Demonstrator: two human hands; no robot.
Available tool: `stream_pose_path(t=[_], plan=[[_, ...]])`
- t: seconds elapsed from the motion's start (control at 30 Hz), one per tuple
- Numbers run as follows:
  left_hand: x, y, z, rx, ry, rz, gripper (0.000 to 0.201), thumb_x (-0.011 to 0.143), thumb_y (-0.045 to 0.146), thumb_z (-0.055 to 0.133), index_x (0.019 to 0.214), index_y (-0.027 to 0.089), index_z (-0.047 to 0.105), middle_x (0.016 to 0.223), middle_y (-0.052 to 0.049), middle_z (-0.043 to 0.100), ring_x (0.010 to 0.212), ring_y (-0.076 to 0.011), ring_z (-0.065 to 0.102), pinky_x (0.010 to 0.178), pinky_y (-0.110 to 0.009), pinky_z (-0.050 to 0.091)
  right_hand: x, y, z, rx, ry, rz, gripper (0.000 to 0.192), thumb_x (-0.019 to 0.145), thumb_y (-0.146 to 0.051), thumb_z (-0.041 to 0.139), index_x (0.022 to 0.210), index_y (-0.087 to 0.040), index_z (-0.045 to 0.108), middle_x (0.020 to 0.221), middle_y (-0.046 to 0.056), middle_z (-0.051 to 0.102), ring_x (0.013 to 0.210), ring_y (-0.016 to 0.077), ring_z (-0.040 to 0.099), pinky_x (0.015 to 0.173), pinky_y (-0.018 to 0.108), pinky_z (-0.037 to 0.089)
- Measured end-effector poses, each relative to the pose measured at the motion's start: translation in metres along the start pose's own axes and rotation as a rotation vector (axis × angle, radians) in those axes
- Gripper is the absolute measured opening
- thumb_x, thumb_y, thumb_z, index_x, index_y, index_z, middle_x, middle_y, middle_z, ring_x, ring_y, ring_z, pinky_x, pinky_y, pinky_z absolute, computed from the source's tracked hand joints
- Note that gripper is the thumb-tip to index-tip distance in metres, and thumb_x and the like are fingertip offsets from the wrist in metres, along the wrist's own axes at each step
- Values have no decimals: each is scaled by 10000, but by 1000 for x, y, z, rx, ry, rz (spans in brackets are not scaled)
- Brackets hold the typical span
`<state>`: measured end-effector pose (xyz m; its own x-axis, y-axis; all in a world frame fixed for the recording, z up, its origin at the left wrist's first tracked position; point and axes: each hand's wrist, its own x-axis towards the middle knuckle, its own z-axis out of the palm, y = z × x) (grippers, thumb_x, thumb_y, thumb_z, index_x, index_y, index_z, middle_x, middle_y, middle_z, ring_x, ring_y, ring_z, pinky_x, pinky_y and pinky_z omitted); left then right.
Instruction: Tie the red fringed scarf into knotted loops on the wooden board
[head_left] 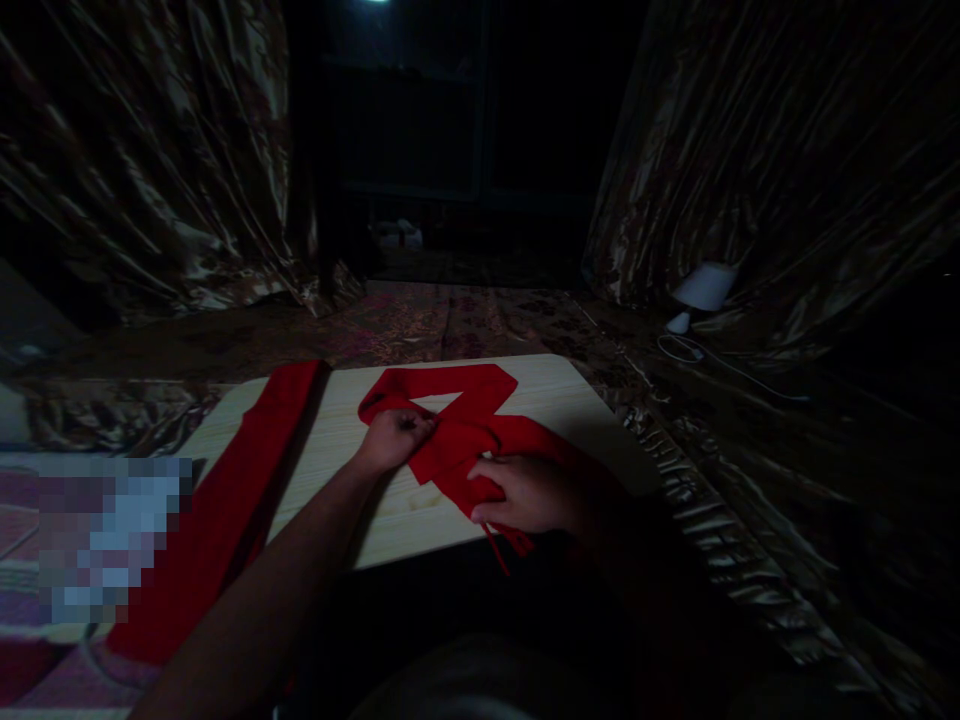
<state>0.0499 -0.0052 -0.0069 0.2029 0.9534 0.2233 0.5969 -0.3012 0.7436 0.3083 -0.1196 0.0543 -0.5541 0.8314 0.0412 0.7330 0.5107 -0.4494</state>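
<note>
A long red cloth strip lies folded back and forth on a pale wood-grain table. At its left edge my left hand is closed, with the fingers pinching the fabric. My right hand curves over the near end, gripping red cloth between thumb and fingers. Thin red strings dangle from that end past the table's front edge. Dim light hides where the cloth runs under my right forearm. Left of my left arm, a second folded red cloth stretches along the table and over its edge.
A blurred, pixelated item lies on striped fabric at the left. Beyond the table is a patterned cover. A small white lamp with its cord stands at the right. Heavy curtains hang behind.
</note>
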Motion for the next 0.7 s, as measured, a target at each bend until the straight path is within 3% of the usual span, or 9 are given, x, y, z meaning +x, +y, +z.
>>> stream_pose_path(t=[0.1, 0.2, 0.27, 0.37, 0.5, 0.6, 0.7], plan=[[-1, -1, -5, 51, 51, 106, 311, 854, 442, 564, 820, 195, 749, 889, -59, 753, 842, -211, 681, 796, -312, 518, 7, 8, 0, 0, 146, 90, 307, 925, -471, 614, 1144, -261, 657, 912, 8, 728, 760, 145, 632, 646, 244, 371], [1, -2, -13, 231, 108, 137, 360, 916, 398, 470, 987, 204, 765, 1062, -80, 744, 1004, -238, 663, 892, -339, 498, 26, 28, -3, -101, 325, 186, 188, 969, -327, 534, 954, -213, 683, 880, 36, 717, 801, 155, 629, 715, 256, 393], [3, -3, -20, 409, 75, 110, 374, 921, 359, 435, 998, 200, 765, 1057, -103, 737, 982, -256, 658, 871, -359, 496, 43, 45, -8, -198, 404, 256, 177, 951, -245, 523, 896, -199, 685, 904, 58, 716, 849, 175, 632, 762, 267, 407], [9, -7, -31, 629, 100, 106, 348, 881, 360, 483, 929, 171, 771, 1009, -157, 719, 979, -306, 635, 904, -424, 472, 72, 73, -18, -311, 520, 327, 197, 936, -209, 514, 1000, -178, 697, 1028, 104, 714, 976, 209, 627, 857, 284, 428], [21, -23, -39, 751, 237, 164, 378, 874, 406, 507, 891, 143, 778, 1064, -205, 689, 1138, -384, 547, 1026, -547, 371, 108, 105, -23, -389, 457, 417, 238, 887, -187, 567, 1066, -170, 723, 1103, 144, 709, 1086, 250, 617, 954, 317, 436], [26, -36, -40, 742, 253, 166, 390, 896, 396, 473, 942, 152, 773, 1108, -186, 681, 1205, -371, 505, 1045, -527, 370, 126, 121, -16, -371, 374, 473, 262, 853, -142, 575, 1043, -192, 749, 1097, 130, 725, 1045, 244, 650, 947, 324, 460], [26, -43, -40, 724, 346, 88, 410, 906, 394, 455, 973, 134, 765, 1206, -215, 633, 1260, -379, 465, 1023, -505, 402, 134, 133, -5, -272, 395, 455, 321, 845, -96, 544, 1050, -225, 756, 1105, 77, 741, 1016, 195, 670, 942, 277, 471]])
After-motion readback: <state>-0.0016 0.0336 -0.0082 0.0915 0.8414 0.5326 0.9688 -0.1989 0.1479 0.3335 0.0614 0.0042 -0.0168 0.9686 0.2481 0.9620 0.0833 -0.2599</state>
